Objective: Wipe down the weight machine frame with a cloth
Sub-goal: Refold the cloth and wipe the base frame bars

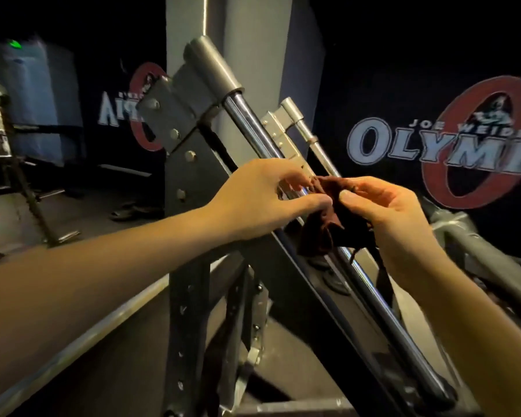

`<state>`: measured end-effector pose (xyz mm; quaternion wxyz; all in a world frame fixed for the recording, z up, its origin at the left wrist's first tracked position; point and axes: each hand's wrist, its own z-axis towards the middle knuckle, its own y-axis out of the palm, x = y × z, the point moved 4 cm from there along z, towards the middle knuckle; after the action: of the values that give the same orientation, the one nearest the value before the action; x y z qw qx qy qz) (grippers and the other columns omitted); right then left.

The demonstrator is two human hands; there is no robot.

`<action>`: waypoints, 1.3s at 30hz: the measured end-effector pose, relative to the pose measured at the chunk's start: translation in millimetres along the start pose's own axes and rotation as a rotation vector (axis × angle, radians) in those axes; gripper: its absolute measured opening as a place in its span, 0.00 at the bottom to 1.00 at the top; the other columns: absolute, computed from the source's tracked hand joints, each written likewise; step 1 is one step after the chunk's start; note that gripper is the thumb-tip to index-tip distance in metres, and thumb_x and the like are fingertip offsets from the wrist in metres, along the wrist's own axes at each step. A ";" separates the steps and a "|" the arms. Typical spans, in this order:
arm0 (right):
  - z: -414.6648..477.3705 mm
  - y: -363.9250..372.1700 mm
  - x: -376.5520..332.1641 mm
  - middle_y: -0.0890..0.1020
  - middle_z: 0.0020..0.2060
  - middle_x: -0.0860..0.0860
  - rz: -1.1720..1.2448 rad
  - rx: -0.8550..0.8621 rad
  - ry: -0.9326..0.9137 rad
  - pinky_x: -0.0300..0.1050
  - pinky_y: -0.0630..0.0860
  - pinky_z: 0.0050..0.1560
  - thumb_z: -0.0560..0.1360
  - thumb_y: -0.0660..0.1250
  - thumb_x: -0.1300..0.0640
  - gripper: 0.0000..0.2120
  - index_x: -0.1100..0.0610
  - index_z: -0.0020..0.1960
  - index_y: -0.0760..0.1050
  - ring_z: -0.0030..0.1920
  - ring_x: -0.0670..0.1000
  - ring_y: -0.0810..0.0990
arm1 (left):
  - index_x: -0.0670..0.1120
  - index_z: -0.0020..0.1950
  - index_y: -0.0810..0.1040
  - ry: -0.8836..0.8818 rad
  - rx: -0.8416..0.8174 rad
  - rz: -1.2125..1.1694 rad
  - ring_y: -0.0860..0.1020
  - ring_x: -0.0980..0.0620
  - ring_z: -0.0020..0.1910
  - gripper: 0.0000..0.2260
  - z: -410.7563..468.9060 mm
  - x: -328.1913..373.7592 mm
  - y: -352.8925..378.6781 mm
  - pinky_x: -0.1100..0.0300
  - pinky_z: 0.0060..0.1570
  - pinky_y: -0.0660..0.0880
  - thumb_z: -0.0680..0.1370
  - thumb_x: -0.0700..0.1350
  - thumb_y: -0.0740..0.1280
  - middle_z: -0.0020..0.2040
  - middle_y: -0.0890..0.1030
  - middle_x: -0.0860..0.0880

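Note:
A dark maroon cloth (328,227) hangs bunched in front of the weight machine's slanted chrome guide rod (250,121). My left hand (259,200) pinches the cloth's upper left edge between thumb and fingers. On the other side my right hand (388,212) grips the cloth, thumb on top. The cloth drapes against the rod and the dark steel frame (187,164), a bolted upright plate. A loose thread or strap of the cloth dangles below my right hand.
A grey pillar (253,40) stands behind the frame. A second, thinner chrome rod (313,142) runs parallel on the right. A grey tubular machine arm (475,245) lies at the right. A black wall banner with a red and white logo (433,145) fills the background.

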<state>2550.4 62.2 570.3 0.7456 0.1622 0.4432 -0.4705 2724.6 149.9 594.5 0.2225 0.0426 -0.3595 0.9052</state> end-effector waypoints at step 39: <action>-333.6 -54.9 198.2 0.87 0.53 0.51 0.121 0.136 0.961 0.52 0.81 0.59 0.77 0.73 0.54 0.13 0.53 0.60 0.82 0.55 0.52 0.86 | 0.48 0.54 0.85 -0.947 -0.791 -0.896 0.85 0.50 0.52 0.07 -231.5 44.7 282.5 0.54 0.53 0.82 0.77 0.45 0.74 0.49 0.87 0.48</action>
<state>2367.1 143.7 233.6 0.4705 0.4348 0.6953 -0.3259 2581.3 140.0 255.7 0.3892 0.4851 -0.6626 0.4173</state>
